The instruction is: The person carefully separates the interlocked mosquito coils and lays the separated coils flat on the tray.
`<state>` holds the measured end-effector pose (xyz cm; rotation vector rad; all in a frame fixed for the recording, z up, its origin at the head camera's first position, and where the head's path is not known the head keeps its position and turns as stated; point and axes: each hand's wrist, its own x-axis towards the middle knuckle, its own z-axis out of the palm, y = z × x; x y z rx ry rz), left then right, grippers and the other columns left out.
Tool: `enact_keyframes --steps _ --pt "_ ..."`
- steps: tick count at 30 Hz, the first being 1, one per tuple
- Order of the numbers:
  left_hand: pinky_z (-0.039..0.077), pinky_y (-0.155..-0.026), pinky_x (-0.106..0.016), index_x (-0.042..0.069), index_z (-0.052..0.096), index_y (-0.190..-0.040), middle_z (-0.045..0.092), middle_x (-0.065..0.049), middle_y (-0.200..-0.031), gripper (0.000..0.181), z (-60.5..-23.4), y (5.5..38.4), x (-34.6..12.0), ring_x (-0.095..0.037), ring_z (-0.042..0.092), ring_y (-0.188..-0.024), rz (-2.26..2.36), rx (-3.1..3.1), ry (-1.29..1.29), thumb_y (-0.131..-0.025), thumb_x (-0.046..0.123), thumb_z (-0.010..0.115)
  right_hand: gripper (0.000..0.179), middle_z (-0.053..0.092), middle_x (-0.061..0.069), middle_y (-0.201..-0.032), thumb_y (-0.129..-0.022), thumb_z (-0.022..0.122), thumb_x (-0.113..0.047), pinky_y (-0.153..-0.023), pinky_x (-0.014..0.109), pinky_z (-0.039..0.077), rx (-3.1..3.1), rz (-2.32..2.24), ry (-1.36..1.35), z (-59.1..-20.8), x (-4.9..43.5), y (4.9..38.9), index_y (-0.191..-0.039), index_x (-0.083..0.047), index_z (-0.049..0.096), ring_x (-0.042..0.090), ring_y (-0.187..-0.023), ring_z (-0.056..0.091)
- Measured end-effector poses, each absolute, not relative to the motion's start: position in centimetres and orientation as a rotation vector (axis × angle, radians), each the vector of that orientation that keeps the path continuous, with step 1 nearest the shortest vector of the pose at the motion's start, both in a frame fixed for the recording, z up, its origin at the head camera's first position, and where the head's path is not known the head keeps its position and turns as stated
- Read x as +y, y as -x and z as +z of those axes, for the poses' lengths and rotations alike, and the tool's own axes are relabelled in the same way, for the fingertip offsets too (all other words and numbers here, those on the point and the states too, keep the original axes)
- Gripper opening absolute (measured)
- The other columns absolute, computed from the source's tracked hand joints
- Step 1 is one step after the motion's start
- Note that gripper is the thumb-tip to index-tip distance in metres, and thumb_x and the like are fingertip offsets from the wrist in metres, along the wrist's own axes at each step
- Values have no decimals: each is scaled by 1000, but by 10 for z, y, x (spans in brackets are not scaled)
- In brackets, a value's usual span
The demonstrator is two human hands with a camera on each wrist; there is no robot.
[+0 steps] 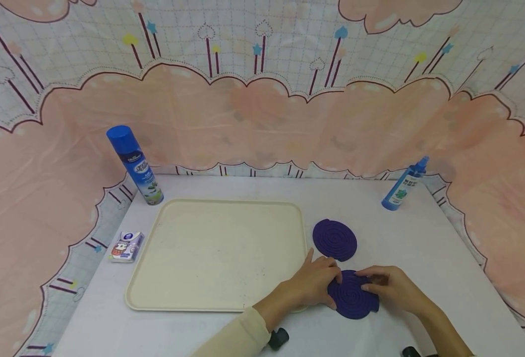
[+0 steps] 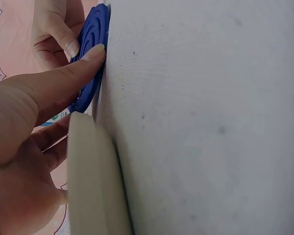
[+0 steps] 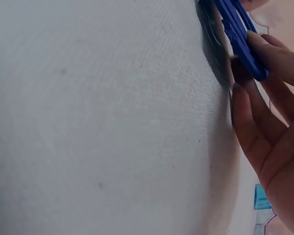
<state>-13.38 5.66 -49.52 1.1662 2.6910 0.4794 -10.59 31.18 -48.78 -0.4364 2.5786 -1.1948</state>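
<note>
Both hands are on the nearer purple disc [image 1: 353, 300], a spiral coil on the white table [image 1: 436, 258], just right of the tray [image 1: 191, 311]. The left hand [image 1: 313, 282] grips its left edge with thumb and forefinger bent and set apart along the rim; the remaining fingers spread loosely beside the tray. The right hand [image 1: 391, 287] pinches the opposite edge, thumb on top and forefinger close to it, the other fingers half curled beneath; in the right wrist view that edge stands raised off the table. A second disc [image 1: 335, 240] lies just beyond, outside either hand's hold.
</note>
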Motion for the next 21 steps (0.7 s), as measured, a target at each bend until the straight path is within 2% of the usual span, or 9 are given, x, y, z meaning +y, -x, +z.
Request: enact_keyframes --steps 5,9,12,16,21 --pt "33 -126 -54 29 70 -112 62 12 -127 51 -494 135 55 -8 55 -132 481 2690 -1187 -69 43 93 35 70 25 -125 -93 73 -13 -79 17 59 2493 -1280 423 -487 313 108 -125 0 69 -6 -95 67" --pt "36 -126 -51 25 70 -115 62 10 -126 52 -492 137 54 -8 56 -131 526 2671 -1181 -71 38 93 34 70 27 -123 -94 72 -13 -79 15 59 2490 -1299 428 -487 312 110 -124 3 69 -8 -95 66" --pt "43 -121 -38 21 69 -118 61 8 -125 54 -490 138 52 -8 59 -124 573 2657 -1168 -72 33 93 32 71 26 -123 -95 71 -13 -82 13 58 2502 -1308 428 -487 311 112 -122 3 70 -12 -100 64" --pt "50 -106 -19 18 68 -121 59 6 -126 53 -490 142 50 -7 61 -116 641 2641 -1149 -74 28 93 30 71 28 -123 -95 70 -13 -83 13 59 2496 -1338 422 -484 309 114 -120 4 71 -13 -102 64" --pt "50 -104 -16 16 69 -118 59 4 -125 50 -488 148 45 -7 61 -114 745 2628 -1137 -74 22 92 30 71 27 -123 -95 70 -13 -81 15 60 2521 -1335 437 -479 306 118 -120 3 71 -12 -102 65"
